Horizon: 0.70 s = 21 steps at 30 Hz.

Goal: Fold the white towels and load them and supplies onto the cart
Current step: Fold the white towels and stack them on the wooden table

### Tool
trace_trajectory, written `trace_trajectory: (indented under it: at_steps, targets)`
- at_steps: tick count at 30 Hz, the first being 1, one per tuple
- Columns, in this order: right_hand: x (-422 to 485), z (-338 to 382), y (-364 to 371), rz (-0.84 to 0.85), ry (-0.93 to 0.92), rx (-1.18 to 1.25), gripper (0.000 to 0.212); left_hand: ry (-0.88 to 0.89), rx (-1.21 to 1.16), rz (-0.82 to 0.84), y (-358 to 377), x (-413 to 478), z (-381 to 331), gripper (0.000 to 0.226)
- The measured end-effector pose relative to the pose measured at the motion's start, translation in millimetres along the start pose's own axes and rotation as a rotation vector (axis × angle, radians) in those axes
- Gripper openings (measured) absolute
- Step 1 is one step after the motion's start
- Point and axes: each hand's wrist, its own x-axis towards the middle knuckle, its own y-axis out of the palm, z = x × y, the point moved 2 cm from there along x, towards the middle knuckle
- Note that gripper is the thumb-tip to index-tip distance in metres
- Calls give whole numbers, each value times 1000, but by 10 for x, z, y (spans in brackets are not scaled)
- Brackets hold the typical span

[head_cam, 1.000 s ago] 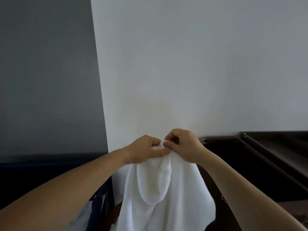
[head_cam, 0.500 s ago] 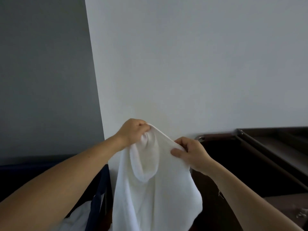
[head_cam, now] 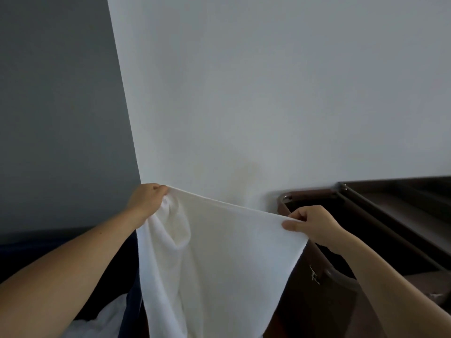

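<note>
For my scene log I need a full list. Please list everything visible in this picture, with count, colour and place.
towel: 1, white, centre, top edge stretched between both hands, the rest hanging
cart: 1, dark brown, right, by the white wall
container: 1, dark blue, bottom left, kind unclear
linen: count unclear, white, bottom left corner
white wall: 1, ahead
grey wall: 1, left
left hand: 1, grips the towel's upper left corner
right hand: 1, pinches the towel's top edge, right end

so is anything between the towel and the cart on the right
Nothing visible does: the white towel hangs stretched between the left hand and right hand, its right edge beside the brown cart.
</note>
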Motion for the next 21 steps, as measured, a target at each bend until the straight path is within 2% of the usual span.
trace_trajectory:
  at_steps: [3, 6, 14, 18, 20, 21]
  targets:
    - [12, -73, -61, -45, 21, 58, 11, -18, -13, -8, 11, 41, 109, 26]
    - [39, -94, -46, -78, 7, 8, 8, -39, -20, -13, 21, 46, 188, 36]
    - [123, -86, -54, -231, -3, 108, 11, -46, 70, 42, 23, -13, 311, 40]
    - [121, -98, -175, -258, 57, 319, 15, -149, 69, 107, 2, -92, 402, 59]
    - [121, -97, -217, -242, 99, 385, 17, -270, -63, 148, -2, -83, 491, 68]
    - [120, -99, -219, -225, 121, 399, 17, -302, -118, 166, -12, -78, 529, 64]
